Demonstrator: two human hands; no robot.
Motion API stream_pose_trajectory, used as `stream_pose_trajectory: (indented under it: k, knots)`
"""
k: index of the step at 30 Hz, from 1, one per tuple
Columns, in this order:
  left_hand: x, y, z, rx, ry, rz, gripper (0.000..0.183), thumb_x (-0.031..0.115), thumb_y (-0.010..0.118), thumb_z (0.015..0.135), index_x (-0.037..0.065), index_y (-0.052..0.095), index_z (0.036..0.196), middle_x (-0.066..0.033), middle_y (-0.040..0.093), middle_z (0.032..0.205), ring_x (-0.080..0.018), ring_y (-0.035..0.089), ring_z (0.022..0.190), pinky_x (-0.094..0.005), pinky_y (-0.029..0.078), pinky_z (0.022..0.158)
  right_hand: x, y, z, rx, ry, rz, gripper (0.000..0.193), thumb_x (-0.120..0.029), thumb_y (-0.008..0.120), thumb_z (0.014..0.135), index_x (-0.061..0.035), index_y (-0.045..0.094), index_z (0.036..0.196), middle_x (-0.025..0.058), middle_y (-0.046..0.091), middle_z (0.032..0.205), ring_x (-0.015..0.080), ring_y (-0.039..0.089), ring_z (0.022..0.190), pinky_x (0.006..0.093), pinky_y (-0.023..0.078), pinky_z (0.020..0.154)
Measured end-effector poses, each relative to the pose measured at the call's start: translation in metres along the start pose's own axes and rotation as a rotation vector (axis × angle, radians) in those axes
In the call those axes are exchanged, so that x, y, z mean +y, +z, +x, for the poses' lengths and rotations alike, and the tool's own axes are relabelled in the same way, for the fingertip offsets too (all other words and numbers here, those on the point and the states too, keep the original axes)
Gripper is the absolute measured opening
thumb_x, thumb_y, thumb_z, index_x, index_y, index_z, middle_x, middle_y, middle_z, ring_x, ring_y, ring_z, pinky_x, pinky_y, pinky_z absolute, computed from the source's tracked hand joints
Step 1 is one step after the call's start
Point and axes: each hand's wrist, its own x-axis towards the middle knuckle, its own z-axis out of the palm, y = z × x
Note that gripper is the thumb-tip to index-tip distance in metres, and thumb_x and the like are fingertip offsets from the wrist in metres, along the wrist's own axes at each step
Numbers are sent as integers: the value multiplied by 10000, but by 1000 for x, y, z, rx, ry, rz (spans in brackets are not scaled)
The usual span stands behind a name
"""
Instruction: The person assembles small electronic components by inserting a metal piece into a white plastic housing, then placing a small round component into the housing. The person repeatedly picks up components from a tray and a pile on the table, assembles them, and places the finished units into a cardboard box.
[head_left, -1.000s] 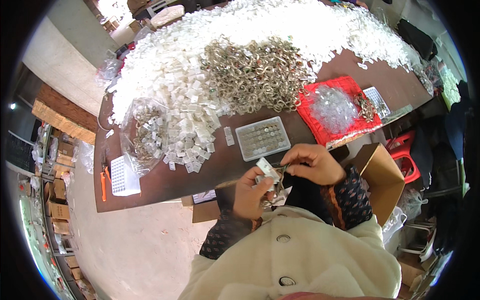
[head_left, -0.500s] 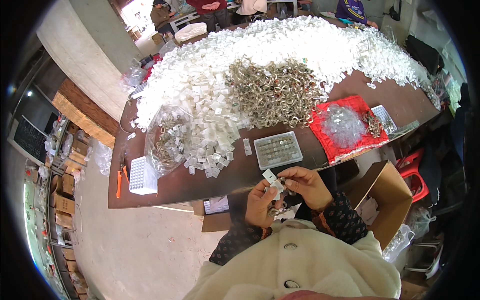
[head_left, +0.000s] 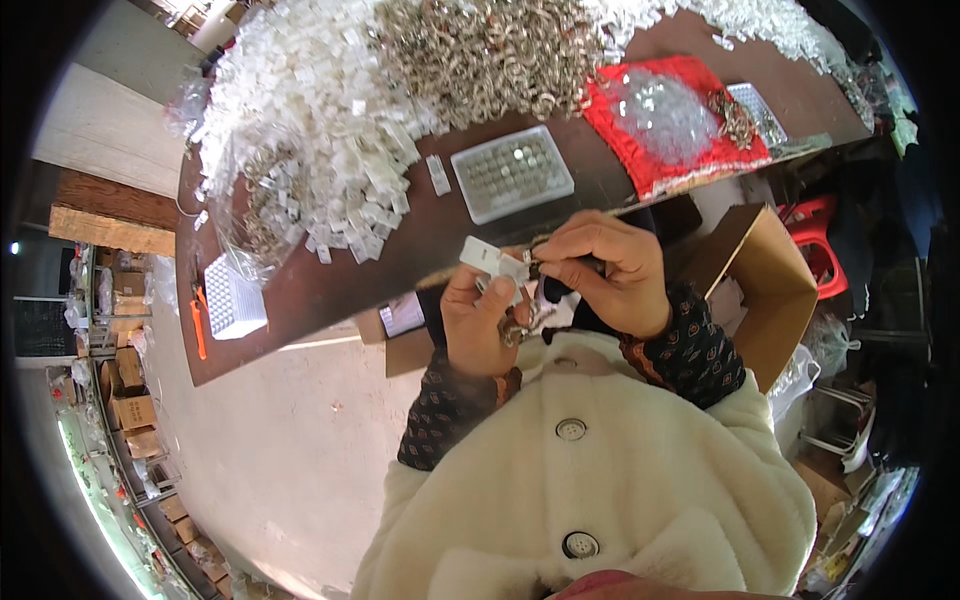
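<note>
My left hand point(head_left: 478, 328) pinches a small white plastic tag point(head_left: 483, 256) between thumb and fingers, in front of the table edge. Further white pieces sit under its thumb, and a few shiny metal ring-like pieces point(head_left: 520, 326) hang beside its palm. Close by on the right, my right hand point(head_left: 612, 272) closes thumb and forefinger on a small metal piece point(head_left: 538, 262) next to the tag. Its exact kind is too small to make out. Beyond my hands lies a white tray point(head_left: 515, 210) of round, coin-like discs, with one loose white tag point(head_left: 438, 175) to its left.
Heaped on the brown table point(head_left: 420, 225) are white tags point(head_left: 345, 140) and metal pieces point(head_left: 490, 60). A red cloth point(head_left: 640, 165) carries clear plastic bits. Orange-handled pliers point(head_left: 200, 325) lie by a white gridded block point(head_left: 235, 300). A cardboard box point(head_left: 775, 285) stands at my right.
The view has tipped down, so the table sits higher and the people at the back are gone from it. Both hands stay together at the white tag, slightly further apart.
</note>
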Motion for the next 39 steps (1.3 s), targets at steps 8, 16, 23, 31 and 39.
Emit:
stream_pose_trajectory:
  k: [8, 16, 23, 31, 39]
  knots:
    - [-2, 3, 3, 0, 136, 22, 340, 179, 774, 852, 2, 629, 1104, -77, 677, 912, -106, 567, 617, -227, 457, 558, -7, 5, 10, -22, -200, -53, 216, 87, 715, 795, -26, 721, 979, 84, 677, 888, 197, 632, 816, 301, 509, 741]
    - [-5, -4, 6, 12, 172, 43, 338, 108, 799, 816, 18, 643, 1101, -90, 687, 964, -119, 596, 634, -231, 488, 545, -8, 12, 3, -41, 185, 234, 183, 64, 691, 849, -1, 721, 1017, 84, 675, 930, 112, 656, 770, 233, 527, 669]
    - [-4, -11, 8, 2, 193, 81, 323, 101, 795, 822, 18, 639, 1093, -98, 685, 946, -111, 590, 629, -223, 482, 548, -5, 9, 8, -125, 146, 176, 247, 69, 683, 852, -13, 727, 1080, 72, 666, 923, 118, 650, 789, 242, 518, 673]
    - [-10, -6, 7, 80, 303, 55, 239, 120, 725, 896, 68, 583, 1080, -87, 682, 948, -88, 577, 664, -208, 465, 557, -4, 23, -1, -98, 39, -15, 374, 91, 684, 819, -36, 697, 1171, 96, 650, 908, 183, 655, 780, 266, 528, 672]
    - [-18, -3, 1, 175, 289, -24, 180, 86, 679, 927, 139, 568, 1058, -50, 653, 924, -89, 567, 661, -208, 450, 534, -3, 37, -7, 55, 302, 252, 268, 67, 637, 824, 6, 655, 1084, 63, 669, 920, 116, 654, 831, 258, 536, 721]
